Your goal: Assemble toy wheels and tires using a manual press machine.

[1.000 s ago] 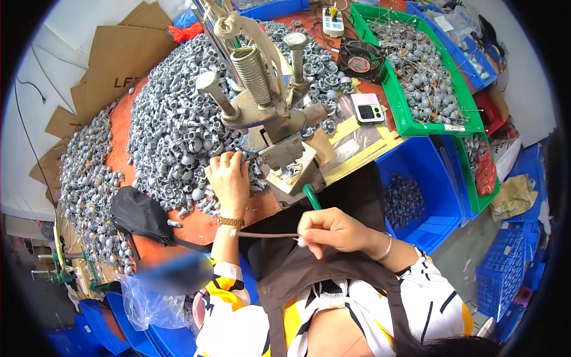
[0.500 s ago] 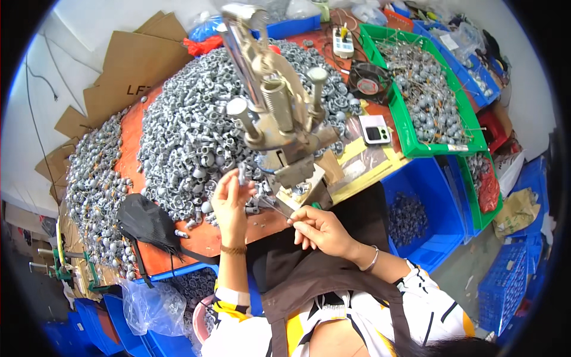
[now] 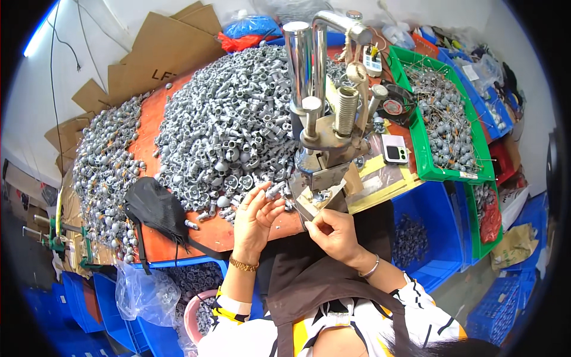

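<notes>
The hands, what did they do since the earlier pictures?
The left hand rose off the heap of grey metal parts holding one small part. The right hand moved forward from the lap to the press. Heap, black pouch and green tray stayed.

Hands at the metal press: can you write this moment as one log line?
left hand: holds small grey part | right hand: at press base | grey parts pile: behind

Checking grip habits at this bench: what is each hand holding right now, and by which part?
The left hand pinches a small grey metal fitting by its lower end between fingertips. The right hand is closed at the press base; what it holds cannot be told.
</notes>
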Motion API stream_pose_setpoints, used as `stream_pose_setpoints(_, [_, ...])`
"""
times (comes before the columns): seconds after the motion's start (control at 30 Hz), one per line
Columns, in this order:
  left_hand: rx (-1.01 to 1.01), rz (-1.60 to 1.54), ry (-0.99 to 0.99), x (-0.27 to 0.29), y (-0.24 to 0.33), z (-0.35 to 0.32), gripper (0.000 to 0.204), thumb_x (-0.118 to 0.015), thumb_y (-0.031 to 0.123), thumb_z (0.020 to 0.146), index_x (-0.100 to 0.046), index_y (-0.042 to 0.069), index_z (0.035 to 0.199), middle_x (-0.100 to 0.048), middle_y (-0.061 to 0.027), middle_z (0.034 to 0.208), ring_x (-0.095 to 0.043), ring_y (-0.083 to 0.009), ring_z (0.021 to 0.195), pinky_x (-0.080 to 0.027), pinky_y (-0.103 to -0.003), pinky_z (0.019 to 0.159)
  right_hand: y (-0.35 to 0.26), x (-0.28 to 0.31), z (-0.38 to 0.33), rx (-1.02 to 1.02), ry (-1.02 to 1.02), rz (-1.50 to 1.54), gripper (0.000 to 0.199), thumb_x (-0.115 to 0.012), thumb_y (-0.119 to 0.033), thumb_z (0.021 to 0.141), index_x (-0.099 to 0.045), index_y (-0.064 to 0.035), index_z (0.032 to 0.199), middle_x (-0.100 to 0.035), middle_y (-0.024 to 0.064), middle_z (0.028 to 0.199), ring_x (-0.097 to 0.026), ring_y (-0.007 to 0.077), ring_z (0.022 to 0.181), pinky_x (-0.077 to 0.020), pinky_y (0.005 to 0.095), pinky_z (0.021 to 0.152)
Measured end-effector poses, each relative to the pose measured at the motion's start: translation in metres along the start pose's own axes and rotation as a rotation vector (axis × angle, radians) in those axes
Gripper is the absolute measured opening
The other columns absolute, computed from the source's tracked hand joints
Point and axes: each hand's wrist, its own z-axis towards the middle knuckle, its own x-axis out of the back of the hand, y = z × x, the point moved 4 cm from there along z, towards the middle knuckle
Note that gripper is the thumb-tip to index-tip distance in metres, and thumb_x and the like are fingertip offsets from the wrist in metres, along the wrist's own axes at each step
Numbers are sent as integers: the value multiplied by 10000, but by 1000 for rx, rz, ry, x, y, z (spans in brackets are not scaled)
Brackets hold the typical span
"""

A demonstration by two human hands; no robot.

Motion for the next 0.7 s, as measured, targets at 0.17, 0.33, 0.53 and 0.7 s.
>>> stream_pose_setpoints(0.17, [58, 27, -35, -3, 0, -4, 263, -515, 168, 985, -561, -11, 1173, -664, -127, 914, -688, -204, 813, -598, -306, 722, -2, -2, -2, 14, -34, -49, 222, -679, 9, 808, -518, -11, 656, -493, -10, 586, -427, 21, 508, -332, 217, 453])
stream_pose_setpoints(0.33, [50, 111, -53, -4, 6, -8, 222, -516, 154, 983, -593, -6, 1116, -661, -109, 868, -666, -177, 732, -573, -284, 648, -12, -1, -2, 86, -59, -154, 235, -674, -4, 777, -483, -33, 643, -501, 53, 560, -484, 133, 450, -375, 287, 437])
stream_pose_setpoints(0.53, [-48, 389, -84, -11, 12, -11, 184, -521, 142, 979, -628, -4, 1013, -621, -61, 771, -615, -134, 640, -515, -249, 562, -19, -5, -4, 210, -109, -264, 220, -698, 9, 750, -512, -28, 638, -509, 54, 575, -472, 141, 453, -359, 285, 435])
stream_pose_setpoints(0.7, [51, 440, -170, -13, 11, -15, 216, -487, 164, 990, -618, -5, 959, -598, -45, 675, -574, -106, 571, -469, -225, 541, -14, -3, 1, 231, -76, -358, 173, -688, -16, 782, -549, -28, 680, -517, 80, 609, -509, 206, 489, -392, 314, 464])
